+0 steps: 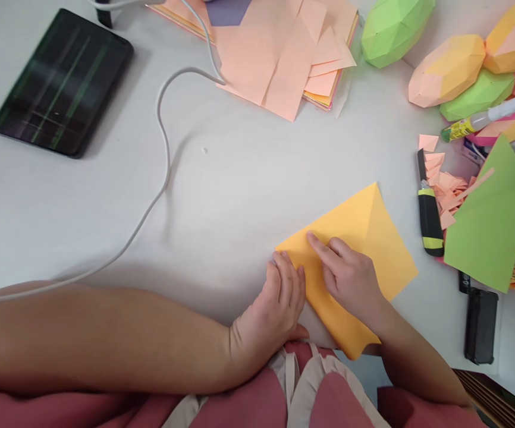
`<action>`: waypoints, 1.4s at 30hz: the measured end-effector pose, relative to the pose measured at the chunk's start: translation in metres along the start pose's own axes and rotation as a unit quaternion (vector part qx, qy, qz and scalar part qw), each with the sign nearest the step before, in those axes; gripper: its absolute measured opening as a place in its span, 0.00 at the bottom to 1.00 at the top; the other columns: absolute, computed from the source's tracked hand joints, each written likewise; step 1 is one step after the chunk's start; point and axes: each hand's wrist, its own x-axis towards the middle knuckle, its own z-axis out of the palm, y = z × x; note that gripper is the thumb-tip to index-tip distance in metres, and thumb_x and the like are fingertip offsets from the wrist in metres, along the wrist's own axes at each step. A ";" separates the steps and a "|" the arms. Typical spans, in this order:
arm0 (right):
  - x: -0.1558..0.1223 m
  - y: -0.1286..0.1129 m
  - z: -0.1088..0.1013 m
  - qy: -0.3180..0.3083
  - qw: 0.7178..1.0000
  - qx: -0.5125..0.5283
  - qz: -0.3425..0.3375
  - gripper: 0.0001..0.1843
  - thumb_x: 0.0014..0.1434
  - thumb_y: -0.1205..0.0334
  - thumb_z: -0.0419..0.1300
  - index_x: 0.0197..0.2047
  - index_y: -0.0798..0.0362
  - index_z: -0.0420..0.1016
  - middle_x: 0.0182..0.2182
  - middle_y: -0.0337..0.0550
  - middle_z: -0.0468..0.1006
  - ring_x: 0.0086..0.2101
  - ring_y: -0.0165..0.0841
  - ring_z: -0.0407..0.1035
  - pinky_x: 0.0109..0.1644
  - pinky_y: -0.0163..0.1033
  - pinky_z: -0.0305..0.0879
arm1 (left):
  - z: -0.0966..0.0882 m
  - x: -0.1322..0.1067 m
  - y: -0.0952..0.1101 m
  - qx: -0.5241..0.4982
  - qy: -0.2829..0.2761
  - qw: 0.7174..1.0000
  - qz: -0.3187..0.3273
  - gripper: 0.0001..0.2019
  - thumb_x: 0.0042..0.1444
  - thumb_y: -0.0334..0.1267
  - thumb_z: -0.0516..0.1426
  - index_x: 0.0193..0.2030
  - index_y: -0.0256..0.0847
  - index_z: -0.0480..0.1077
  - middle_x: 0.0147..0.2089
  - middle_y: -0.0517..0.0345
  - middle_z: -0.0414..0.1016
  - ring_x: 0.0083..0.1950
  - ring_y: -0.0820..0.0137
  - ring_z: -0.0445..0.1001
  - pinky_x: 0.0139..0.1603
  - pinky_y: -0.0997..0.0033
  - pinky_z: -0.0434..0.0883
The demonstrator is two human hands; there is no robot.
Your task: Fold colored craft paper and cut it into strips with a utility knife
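Your right index fingertip (pixel 313 239) is stretched out flat and pressed onto the orange paper (pixel 373 232), the other fingers of your right hand (pixel 351 279) lying loosely spread behind it, bearing down and gripping nothing. Just beside it, the fingers (pixel 284 270) of your left hand (pixel 279 303) are gently bent, their tips resting on the sheet's left corner and pinning it rather than clasping it. From both sets of fingertips the bulk of the paper spreads away and to your right, so your right hand lies over its middle while your left only holds the edge. The sheet sits cornerwise on the white table (pixel 239 178), one corner pointing to the far right and the opposite one hanging over the near edge toward your lap. It is smooth and matte with a faint crease running down from the far corner. It may be folded double under your palms, but they hide that. To its right, well apart, lie a utility knife (pixel 429 214), peach scraps (pixel 445 184) and a green sheet (pixel 492 220). Farther off are a peach paper stack (pixel 284 53), a white cable (pixel 163 148) and a dark tablet (pixel 63 80).
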 end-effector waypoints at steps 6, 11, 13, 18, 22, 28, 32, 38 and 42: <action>0.000 0.000 0.001 0.007 1.000 -0.003 -0.004 0.29 0.59 0.78 0.47 0.61 0.54 0.68 0.25 0.34 0.61 0.21 0.24 0.53 0.22 0.31 0.46 | -0.002 0.001 0.000 0.011 0.005 1.000 -0.010 0.49 0.52 0.72 0.48 0.58 0.20 0.68 0.55 0.26 0.72 0.52 0.49 0.74 0.51 0.55 0.67; 0.000 0.000 0.001 0.008 1.000 -0.006 -0.003 0.34 0.57 0.78 0.47 0.65 0.50 0.62 0.25 0.34 0.61 0.21 0.24 0.52 0.22 0.31 0.46 | -0.006 0.004 -0.001 -0.003 -0.019 1.000 -0.017 0.46 0.53 0.70 0.49 0.55 0.19 0.71 0.54 0.26 0.73 0.40 0.57 0.75 0.38 0.61 0.68; 0.000 0.000 0.001 0.004 1.000 -0.006 -0.003 0.34 0.57 0.78 0.47 0.66 0.50 0.62 0.25 0.34 0.61 0.22 0.24 0.52 0.22 0.31 0.46 | -0.007 0.005 -0.002 -0.024 -0.035 0.999 -0.023 0.46 0.53 0.69 0.50 0.55 0.19 0.71 0.54 0.25 0.73 0.39 0.57 0.75 0.37 0.61 0.67; 0.000 0.000 0.001 0.009 1.000 -0.012 -0.004 0.30 0.57 0.78 0.47 0.61 0.54 0.68 0.25 0.35 0.61 0.22 0.24 0.52 0.22 0.31 0.46 | -0.006 0.007 -0.002 -0.009 -0.047 0.999 -0.017 0.49 0.50 0.72 0.50 0.52 0.17 0.72 0.54 0.22 0.72 0.36 0.58 0.74 0.32 0.62 0.65; 0.000 -0.001 0.001 0.004 1.000 -0.014 -0.002 0.29 0.58 0.77 0.47 0.60 0.54 0.69 0.25 0.35 0.62 0.22 0.24 0.52 0.22 0.30 0.46 | -0.006 0.007 -0.001 -0.010 -0.058 0.998 -0.030 0.50 0.49 0.71 0.52 0.52 0.15 0.70 0.55 0.16 0.69 0.31 0.59 0.73 0.28 0.63 0.62; -0.001 0.000 0.002 -0.010 1.000 -0.006 0.003 0.31 0.58 0.77 0.47 0.63 0.53 0.65 0.26 0.35 0.62 0.22 0.25 0.53 0.22 0.31 0.47 | -0.007 0.008 -0.001 -0.027 -0.068 0.997 -0.020 0.47 0.49 0.70 0.54 0.50 0.16 0.71 0.53 0.14 0.69 0.28 0.60 0.73 0.25 0.64 0.60; -0.001 0.000 0.002 -0.014 1.000 -0.010 0.006 0.30 0.58 0.77 0.47 0.63 0.54 0.66 0.26 0.36 0.62 0.22 0.25 0.52 0.22 0.31 0.46 | -0.005 0.007 -0.001 -0.017 -0.065 0.998 -0.011 0.47 0.50 0.70 0.53 0.51 0.17 0.70 0.52 0.15 0.70 0.28 0.60 0.74 0.25 0.64 0.60; 0.001 -0.002 0.002 0.003 1.000 -0.023 0.002 0.27 0.59 0.75 0.47 0.61 0.58 0.68 0.25 0.36 0.62 0.22 0.25 0.53 0.22 0.31 0.47 | -0.003 0.006 0.002 0.013 -0.048 0.999 -0.015 0.48 0.50 0.72 0.49 0.50 0.17 0.71 0.51 0.15 0.71 0.27 0.59 0.73 0.25 0.63 0.61; 0.002 -0.003 0.000 0.001 0.999 -0.035 -0.003 0.26 0.60 0.74 0.48 0.60 0.59 0.69 0.25 0.36 0.63 0.22 0.25 0.52 0.21 0.32 0.46 | -0.004 0.006 0.001 0.036 -0.045 0.998 -0.010 0.48 0.50 0.73 0.48 0.49 0.19 0.72 0.51 0.17 0.72 0.27 0.60 0.73 0.25 0.64 0.61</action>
